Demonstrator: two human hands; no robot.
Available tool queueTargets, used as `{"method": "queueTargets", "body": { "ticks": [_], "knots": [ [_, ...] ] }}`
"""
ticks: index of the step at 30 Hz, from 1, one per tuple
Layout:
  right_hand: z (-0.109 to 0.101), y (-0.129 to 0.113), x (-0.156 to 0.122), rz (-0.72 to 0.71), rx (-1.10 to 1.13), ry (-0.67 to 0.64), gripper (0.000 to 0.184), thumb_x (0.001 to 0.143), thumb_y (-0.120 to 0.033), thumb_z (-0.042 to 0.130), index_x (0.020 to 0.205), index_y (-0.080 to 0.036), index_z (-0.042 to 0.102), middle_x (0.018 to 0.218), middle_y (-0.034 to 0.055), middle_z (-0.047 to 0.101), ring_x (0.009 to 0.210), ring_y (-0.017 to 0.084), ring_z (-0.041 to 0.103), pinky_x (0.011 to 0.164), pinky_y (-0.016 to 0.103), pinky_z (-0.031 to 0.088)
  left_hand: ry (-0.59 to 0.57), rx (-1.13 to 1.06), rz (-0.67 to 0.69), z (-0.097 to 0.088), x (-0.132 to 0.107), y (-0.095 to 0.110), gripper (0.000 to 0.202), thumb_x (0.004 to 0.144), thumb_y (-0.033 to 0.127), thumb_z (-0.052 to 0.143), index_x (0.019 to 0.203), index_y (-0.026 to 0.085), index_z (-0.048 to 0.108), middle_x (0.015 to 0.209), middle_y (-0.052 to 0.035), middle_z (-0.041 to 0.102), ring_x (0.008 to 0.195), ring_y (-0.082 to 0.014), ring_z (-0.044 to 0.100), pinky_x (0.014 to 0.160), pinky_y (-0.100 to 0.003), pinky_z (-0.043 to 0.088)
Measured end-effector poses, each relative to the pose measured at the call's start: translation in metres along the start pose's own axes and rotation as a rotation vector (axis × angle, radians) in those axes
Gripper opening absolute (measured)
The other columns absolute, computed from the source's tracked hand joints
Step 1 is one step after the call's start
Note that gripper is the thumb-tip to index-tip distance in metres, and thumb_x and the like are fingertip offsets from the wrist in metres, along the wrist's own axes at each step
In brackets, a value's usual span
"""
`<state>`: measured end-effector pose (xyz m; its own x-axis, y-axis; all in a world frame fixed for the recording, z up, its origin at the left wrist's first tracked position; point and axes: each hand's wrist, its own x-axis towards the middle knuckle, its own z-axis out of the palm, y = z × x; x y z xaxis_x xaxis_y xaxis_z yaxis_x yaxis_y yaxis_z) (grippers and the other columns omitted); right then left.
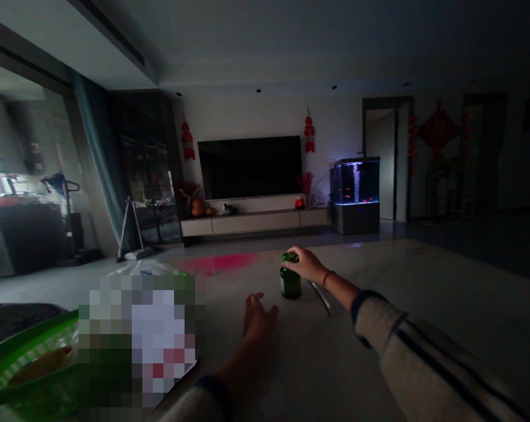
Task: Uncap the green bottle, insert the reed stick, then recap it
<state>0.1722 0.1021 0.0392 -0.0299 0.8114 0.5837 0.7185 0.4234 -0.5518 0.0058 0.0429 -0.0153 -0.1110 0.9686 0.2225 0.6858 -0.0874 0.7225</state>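
A small green glass bottle point(290, 284), with a pale label on its left side, stands upright on the glossy tabletop. My right hand point(306, 264) comes from the right and has its fingers closed round the neck of the bottle. To the left and nearer to me, my left hand point(258, 316) hovers apart from the bottle, holding nothing, its fingers spread and slightly curled. Just right of the bottle lies a thin strip point(321, 299), dark with a pale edge, partly behind my right wrist.
A green plastic basket point(36, 381) sits at the lower left, beside a blurred-out patch and a clear plastic bag point(146, 268). Pink reflection marks the table's far side. Beyond are a low TV cabinet point(256, 221), a television point(250, 168) and a lit fish tank point(357, 183).
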Motion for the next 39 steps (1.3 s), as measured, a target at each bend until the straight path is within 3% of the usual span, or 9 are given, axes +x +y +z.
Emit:
{"method": "queueTargets", "body": {
  "ticks": [6, 12, 15, 23, 29, 34, 39],
  "knots": [
    [-0.003, -0.003, -0.008, -0.041, 0.001, 0.007, 0.037, 0.066, -0.037, 0.062, 0.096, -0.016, 0.056, 0.088, 0.0056, 0.063, 0.077, 0.014, 0.058, 0.069, 0.025, 0.042, -0.033, -0.021, 0.082, 0.006, 0.000, -0.001, 0.046, 0.070, 0.021, 0.051, 0.112, 0.016, 0.035, 0.121, -0.0128, 0.039, 0.112, -0.0210, 0.043, 0.091, -0.029, 0.035],
    [-0.010, -0.013, -0.018, -0.069, 0.031, -0.037, 0.034, 0.065, -0.037, 0.063, 0.092, -0.017, 0.057, 0.085, 0.0043, 0.063, 0.076, 0.014, 0.058, 0.067, 0.025, 0.042, -0.086, -0.128, 0.145, 0.017, 0.006, -0.013, 0.075, 0.065, 0.018, 0.056, 0.127, 0.017, 0.015, 0.129, -0.0137, 0.033, 0.120, -0.0231, 0.034, 0.091, -0.032, 0.037],
    [-0.015, -0.016, -0.024, -0.070, 0.048, -0.063, 0.035, 0.064, -0.038, 0.064, 0.091, -0.017, 0.057, 0.086, 0.0048, 0.063, 0.075, 0.014, 0.058, 0.066, 0.024, 0.042, -0.106, -0.133, 0.149, 0.016, 0.006, -0.014, 0.079, 0.064, 0.016, 0.056, 0.129, 0.017, 0.010, 0.130, -0.0143, 0.032, 0.121, -0.0230, 0.035, 0.091, -0.032, 0.037],
    [-0.029, -0.022, -0.038, -0.091, 0.085, -0.112, 0.036, 0.063, -0.038, 0.064, 0.092, -0.017, 0.057, 0.083, 0.0041, 0.064, 0.072, 0.013, 0.058, 0.064, 0.024, 0.043, -0.173, -0.183, 0.180, 0.010, -0.001, -0.003, 0.075, 0.063, 0.016, 0.055, 0.128, 0.014, 0.017, 0.130, -0.0168, 0.034, 0.119, -0.0237, 0.036, 0.091, -0.034, 0.037],
    [-0.038, -0.028, -0.045, -0.128, 0.122, -0.127, 0.037, 0.063, -0.039, 0.065, 0.092, -0.016, 0.057, 0.084, 0.0044, 0.063, 0.074, 0.014, 0.058, 0.065, 0.024, 0.043, -0.234, -0.258, 0.330, 0.015, -0.004, -0.002, 0.095, 0.047, 0.023, 0.071, 0.126, 0.012, 0.020, 0.128, -0.0193, 0.034, 0.119, -0.0276, 0.035, 0.094, -0.038, 0.034],
    [-0.048, -0.040, -0.053, -0.104, 0.215, -0.161, 0.038, 0.062, -0.037, 0.066, 0.091, -0.015, 0.056, 0.083, 0.0046, 0.063, 0.072, 0.013, 0.058, 0.063, 0.023, 0.044, -0.200, -0.412, 0.328, 0.018, -0.012, 0.010, 0.100, 0.042, 0.032, 0.076, 0.126, 0.017, 0.023, 0.124, -0.0165, 0.038, 0.117, -0.0287, 0.037, 0.093, -0.041, 0.033],
    [-0.051, -0.050, -0.059, -0.084, 0.297, -0.161, 0.037, 0.061, -0.038, 0.067, 0.087, -0.015, 0.056, 0.081, 0.0046, 0.063, 0.070, 0.013, 0.058, 0.063, 0.024, 0.045, -0.151, -0.616, 0.332, 0.014, -0.027, 0.028, 0.093, 0.045, 0.029, 0.076, 0.123, 0.021, 0.025, 0.112, -0.0096, 0.049, 0.102, -0.0232, 0.050, 0.086, -0.038, 0.040]
  ]
}}
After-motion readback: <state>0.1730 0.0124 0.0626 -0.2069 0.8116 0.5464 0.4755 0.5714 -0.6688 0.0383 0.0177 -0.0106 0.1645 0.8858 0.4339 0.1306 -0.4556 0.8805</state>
